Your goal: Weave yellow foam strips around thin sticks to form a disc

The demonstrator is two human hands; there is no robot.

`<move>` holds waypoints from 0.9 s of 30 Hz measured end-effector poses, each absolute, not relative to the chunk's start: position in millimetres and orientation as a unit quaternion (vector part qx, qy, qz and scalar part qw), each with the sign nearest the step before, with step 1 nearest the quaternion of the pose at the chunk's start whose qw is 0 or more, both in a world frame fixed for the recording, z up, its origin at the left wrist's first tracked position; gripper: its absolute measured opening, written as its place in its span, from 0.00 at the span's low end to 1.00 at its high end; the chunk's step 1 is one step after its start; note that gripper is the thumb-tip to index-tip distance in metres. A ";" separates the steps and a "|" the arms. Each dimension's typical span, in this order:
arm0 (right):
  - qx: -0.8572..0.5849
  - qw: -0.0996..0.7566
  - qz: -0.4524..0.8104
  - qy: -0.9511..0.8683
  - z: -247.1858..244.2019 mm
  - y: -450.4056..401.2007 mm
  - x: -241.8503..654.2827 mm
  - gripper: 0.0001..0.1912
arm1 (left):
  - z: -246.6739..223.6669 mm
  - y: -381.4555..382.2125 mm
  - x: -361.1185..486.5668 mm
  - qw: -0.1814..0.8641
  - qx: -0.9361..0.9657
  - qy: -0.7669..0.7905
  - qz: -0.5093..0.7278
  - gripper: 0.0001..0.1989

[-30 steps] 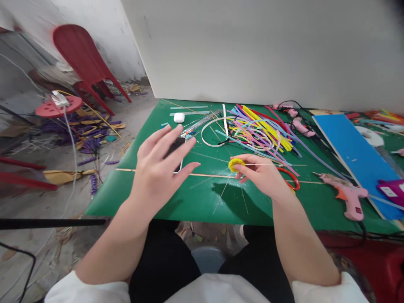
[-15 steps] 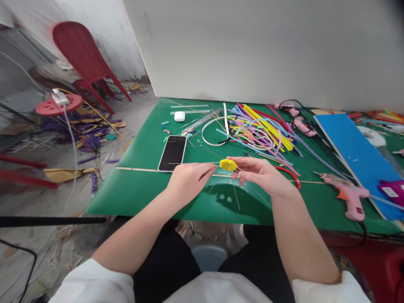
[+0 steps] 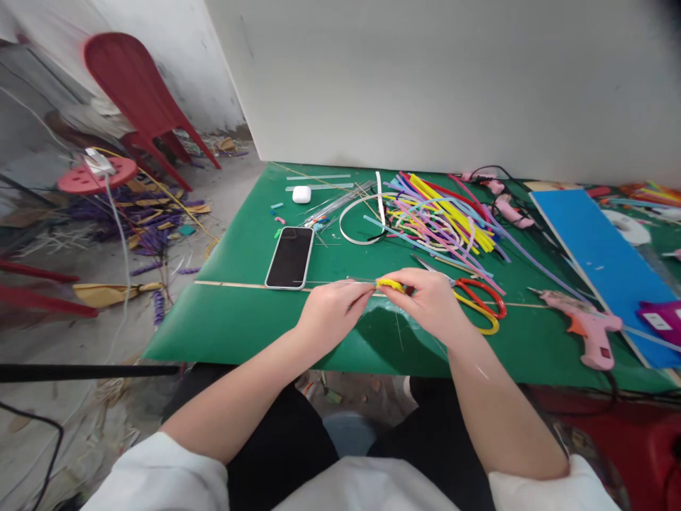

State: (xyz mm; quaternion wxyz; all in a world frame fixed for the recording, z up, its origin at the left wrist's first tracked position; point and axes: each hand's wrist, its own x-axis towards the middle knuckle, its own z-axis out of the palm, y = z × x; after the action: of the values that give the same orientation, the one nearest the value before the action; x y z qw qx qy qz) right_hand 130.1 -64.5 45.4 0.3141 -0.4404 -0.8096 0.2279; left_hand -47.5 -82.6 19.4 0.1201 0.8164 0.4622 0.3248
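Over the front of the green table (image 3: 213,323), both my hands meet at a small yellow piece (image 3: 390,284) that looks like a coiled pipe-cleaner flower. My right hand (image 3: 430,301) pinches it between thumb and fingers, which cover part of it. Just to its left, my left hand (image 3: 333,309) is closed with fingertips pinching a thin wire (image 3: 345,282) that touches the yellow piece. Scissors (image 3: 482,285) with red and yellow handles lie beside my right hand, partly behind it. Left of my left hand rests a phone (image 3: 290,257), screen up.
Behind my hands lies a pile of coloured pipe cleaners (image 3: 441,213), with a white headband (image 3: 348,227) beside it. A pink glue gun (image 3: 590,323) and a blue board (image 3: 601,255) are at the right. A white earbud case (image 3: 301,194) sits at the back left.
My right hand has shifted left and closed over the yellow piece, which is now turned edge-on. My left hand has moved slightly right. More of the scissors now shows.
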 end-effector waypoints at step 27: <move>-0.499 0.387 0.382 -0.674 36.1 -61.9 126.1 0.10 | 15.6 -80.5 -43.7 0.471 0.641 0.474 0.379 0.13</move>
State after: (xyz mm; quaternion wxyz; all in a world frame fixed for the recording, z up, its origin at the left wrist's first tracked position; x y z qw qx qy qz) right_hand 126.1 -61.9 36.1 0.3873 -0.4993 -0.6744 0.3818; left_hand -43.7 -80.5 15.6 0.4707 0.6405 0.4735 0.3795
